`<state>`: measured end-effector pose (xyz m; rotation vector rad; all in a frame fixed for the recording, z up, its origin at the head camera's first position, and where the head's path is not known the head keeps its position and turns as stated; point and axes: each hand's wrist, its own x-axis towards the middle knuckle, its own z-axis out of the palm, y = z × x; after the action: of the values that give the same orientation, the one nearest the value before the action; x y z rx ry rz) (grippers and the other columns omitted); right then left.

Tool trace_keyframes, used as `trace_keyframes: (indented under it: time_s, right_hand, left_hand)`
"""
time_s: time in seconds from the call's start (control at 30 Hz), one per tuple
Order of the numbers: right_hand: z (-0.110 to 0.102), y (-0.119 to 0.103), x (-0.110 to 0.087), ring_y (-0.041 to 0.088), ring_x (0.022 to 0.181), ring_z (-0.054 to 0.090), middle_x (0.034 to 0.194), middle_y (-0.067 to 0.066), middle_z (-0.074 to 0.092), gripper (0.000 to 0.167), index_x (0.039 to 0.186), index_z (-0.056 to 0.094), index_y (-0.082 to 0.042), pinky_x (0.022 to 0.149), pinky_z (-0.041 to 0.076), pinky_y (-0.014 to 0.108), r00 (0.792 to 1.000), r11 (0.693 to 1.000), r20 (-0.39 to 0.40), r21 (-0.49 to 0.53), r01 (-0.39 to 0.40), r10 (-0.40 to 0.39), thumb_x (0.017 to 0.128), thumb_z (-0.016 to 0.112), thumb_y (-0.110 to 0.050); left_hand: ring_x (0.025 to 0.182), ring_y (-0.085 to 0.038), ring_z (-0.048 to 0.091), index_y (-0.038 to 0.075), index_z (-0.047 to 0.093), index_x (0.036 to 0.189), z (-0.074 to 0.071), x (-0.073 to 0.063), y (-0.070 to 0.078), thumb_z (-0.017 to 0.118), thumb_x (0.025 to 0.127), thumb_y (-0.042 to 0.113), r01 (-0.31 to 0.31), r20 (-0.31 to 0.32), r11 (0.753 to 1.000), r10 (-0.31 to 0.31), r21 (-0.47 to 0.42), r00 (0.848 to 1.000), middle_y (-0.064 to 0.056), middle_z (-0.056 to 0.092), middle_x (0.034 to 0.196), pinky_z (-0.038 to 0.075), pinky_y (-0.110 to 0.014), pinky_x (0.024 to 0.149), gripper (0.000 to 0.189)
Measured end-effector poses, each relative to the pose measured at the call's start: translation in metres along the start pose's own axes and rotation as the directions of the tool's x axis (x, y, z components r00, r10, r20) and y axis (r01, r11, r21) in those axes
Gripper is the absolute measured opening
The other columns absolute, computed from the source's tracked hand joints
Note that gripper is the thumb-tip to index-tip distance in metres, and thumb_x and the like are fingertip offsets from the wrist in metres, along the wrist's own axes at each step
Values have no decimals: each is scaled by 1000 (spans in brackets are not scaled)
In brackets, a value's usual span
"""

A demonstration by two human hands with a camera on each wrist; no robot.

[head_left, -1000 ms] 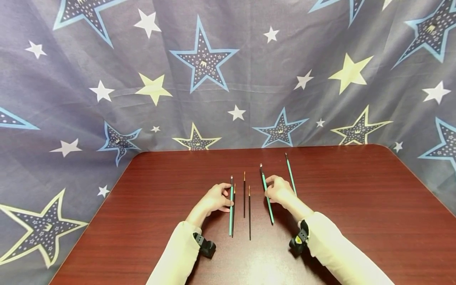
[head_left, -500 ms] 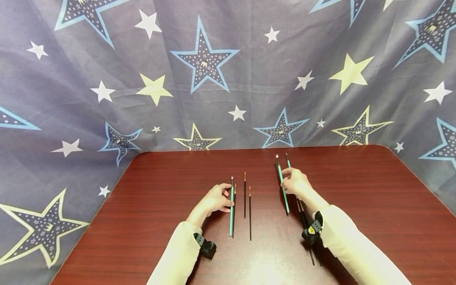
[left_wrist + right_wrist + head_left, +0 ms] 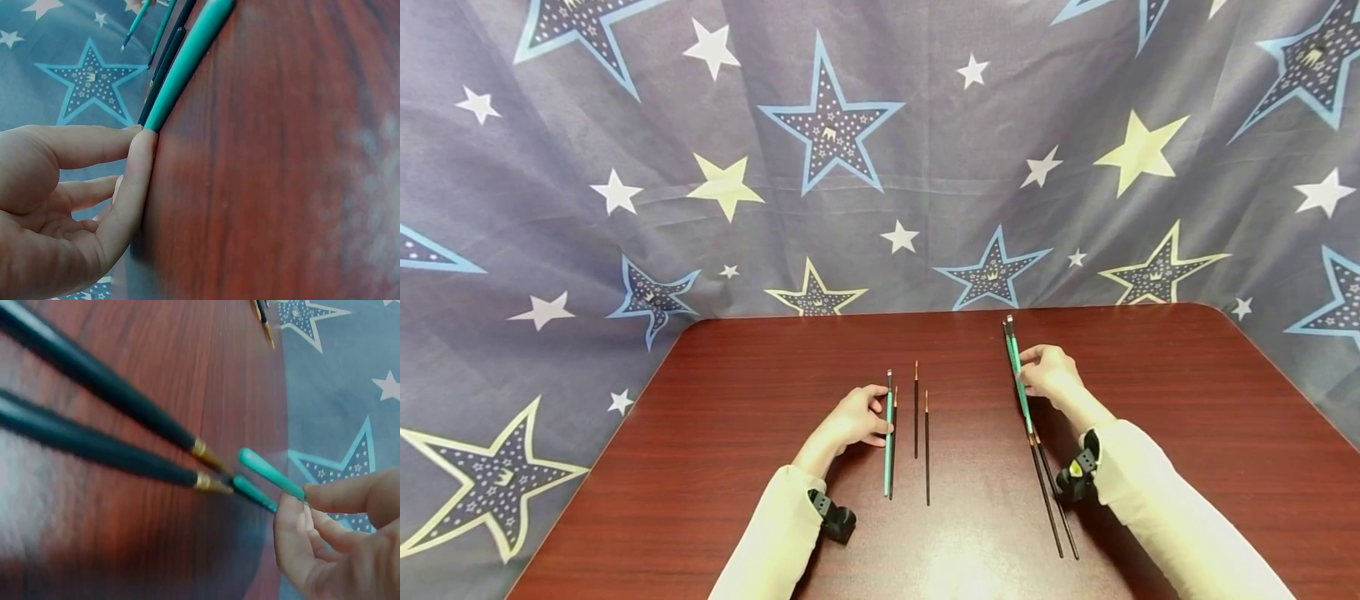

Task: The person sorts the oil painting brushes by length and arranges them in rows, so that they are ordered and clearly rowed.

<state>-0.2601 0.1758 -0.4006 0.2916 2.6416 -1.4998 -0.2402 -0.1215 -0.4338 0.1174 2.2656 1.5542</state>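
So the green paintbrush (image 3: 272,472) pinched in the right hand (image 3: 1049,371) has travelled a fair bit: a second ago it was over near the middle brushes, and now it's right alongside a second green brush (image 3: 255,494), which sits just under those fingertips. My read is that two matching brushes are being paired up, and the placing part looks nearly done, though the fingers haven't let go. Can't tell if the two actually touch.

Direction-wise, the pinched one runs lengthwise away from the person, bristle end out past the fingers, handle end back toward the body, far end leaning a touch left. The second green brush lies nearly parallel.

On the body side of the right fingers, there's a dark brush (image 3: 112,387) and another dark brush (image 3: 106,450), gold tips pointing up at the green handle ends.

The left hand (image 3: 853,417) hasn't really budged: thumb and finger are narrowed on a third green brush (image 3: 184,72), with a slim dark brush (image 3: 892,462) just beside it. Further right of those fingers, two loose dark ones lie apart on the table (image 3: 775,358), tips away from the person.
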Motion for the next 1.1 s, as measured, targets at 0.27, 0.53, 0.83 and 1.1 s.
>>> trace_keyframes:
  time_s: [0.27, 0.53, 0.83, 1.1]
  right_hand:
    - [-6, 6, 12, 10, 62, 60, 89, 19, 61, 32, 109, 55, 10, 61, 59, 25, 1000, 999, -19, 45, -12, 13, 77, 54, 3]
    - [-6, 14, 19, 10, 61, 61, 87, 18, 62, 31, 109, 57, 9, 59, 59, 23, 999, 999, -38, 34, -7, 8, 79, 55, 2]
    - [-6, 19, 25, 13, 64, 63, 86, 22, 65, 30, 107, 58, 10, 61, 59, 26, 996, 998, -64, -25, 56, -58, 78, 55, 2]
    - [-8, 20, 28, 16, 66, 65, 89, 22, 65, 29, 107, 59, 9, 63, 60, 28, 996, 995, -60, -74, 61, -66, 79, 57, 1]
  left_hand:
    - [67, -17, 57, -2, 34, 136, -2, 1, 2, 61, 76, -14, 20, 0, 1000, -20, 12, 1000, -12, 37, 94, 60, -31, 60, 68]
    - [67, -16, 59, -3, 34, 136, -1, 0, 2, 61, 76, -14, 21, 5, 1000, -22, 13, 1000, -12, 37, 94, 60, -32, 61, 67]
    - [65, -17, 62, -3, 35, 136, 0, 2, -2, 61, 75, -15, 4, 1, 1000, -4, 20, 1000, -12, 37, 93, 60, -31, 60, 67]
    - [64, -19, 63, -3, 33, 136, 0, 1, -1, 60, 76, -14, 5, 6, 1000, -6, 22, 1000, -12, 36, 93, 60, -32, 60, 67]
